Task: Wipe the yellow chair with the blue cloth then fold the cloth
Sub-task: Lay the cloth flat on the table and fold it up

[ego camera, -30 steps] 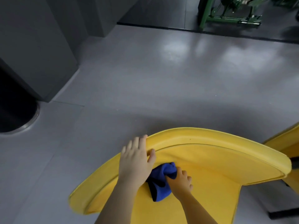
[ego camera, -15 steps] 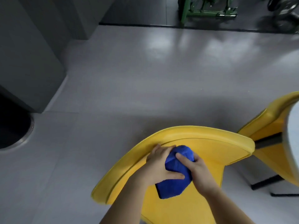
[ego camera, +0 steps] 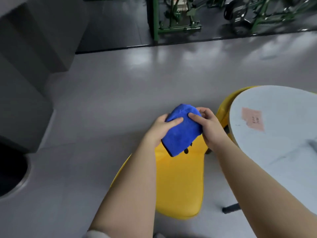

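Chair [ego camera: 180,182]: yellow seat below the hands, not touching the cloth.
Left hand [ego camera: 160,130]: fingers grip the cloth's left side.
Right hand [ego camera: 210,128]: fingers pinch its right side.
Cloth [ego camera: 180,134]: bunched, held in the air between both hands, equally near each; long axis points away from the person.
Next: probably spread it to fold.

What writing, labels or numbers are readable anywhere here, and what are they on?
Pale pink paper label on the round white table: small dark print, too blurred to read.
Small black tag on the blue fleecy cloth: no text legible.
Nothing else shows any text.
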The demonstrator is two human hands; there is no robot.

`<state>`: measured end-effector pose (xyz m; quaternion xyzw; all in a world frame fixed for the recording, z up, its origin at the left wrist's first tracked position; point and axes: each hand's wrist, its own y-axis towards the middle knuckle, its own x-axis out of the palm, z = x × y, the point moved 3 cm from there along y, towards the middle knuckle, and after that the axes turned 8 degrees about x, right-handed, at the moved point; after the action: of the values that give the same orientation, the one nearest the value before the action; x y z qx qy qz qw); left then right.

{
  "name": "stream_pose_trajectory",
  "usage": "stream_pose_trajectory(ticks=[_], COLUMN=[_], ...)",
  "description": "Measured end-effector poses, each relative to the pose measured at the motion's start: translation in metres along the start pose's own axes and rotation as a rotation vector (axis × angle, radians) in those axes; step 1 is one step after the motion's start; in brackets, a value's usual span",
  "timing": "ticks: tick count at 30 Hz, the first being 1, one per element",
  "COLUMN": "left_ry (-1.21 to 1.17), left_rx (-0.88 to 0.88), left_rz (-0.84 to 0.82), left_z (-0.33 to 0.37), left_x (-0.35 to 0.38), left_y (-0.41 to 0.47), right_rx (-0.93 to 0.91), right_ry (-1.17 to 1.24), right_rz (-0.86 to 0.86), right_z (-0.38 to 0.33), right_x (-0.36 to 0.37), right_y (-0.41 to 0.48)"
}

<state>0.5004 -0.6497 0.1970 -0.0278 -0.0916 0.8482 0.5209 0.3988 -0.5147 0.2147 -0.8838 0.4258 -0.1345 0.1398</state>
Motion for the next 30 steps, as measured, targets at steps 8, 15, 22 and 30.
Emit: stream_pose_trajectory(ticks=[8, 15, 22, 30], left_ry=[-0.110, -0.184, -0.266, 0.220], left_rx=[0.013, 0.013, -0.039, -0.017], left_rz=[0.030, 0.165, 0.031, -0.231], left_z=[0.032, 0.007, -0.003, -0.001], left_x=[0.085, 0.236, 0.404, 0.443], left_y=[-0.012, -0.002, -0.005, 0.023], right_rx=[0.046, 0.174, 0.086, -0.081], right_ry=[-0.130, 0.075, 0.053, -0.161], right_rz=[0.062, 0.125, 0.404, 0.448], right_z=[-0.031, -0.003, -0.013, -0.039], right_x=[-0.069, -0.201, -0.349, -0.434], right_y=[-0.054, -0.115, -0.144, -0.151])
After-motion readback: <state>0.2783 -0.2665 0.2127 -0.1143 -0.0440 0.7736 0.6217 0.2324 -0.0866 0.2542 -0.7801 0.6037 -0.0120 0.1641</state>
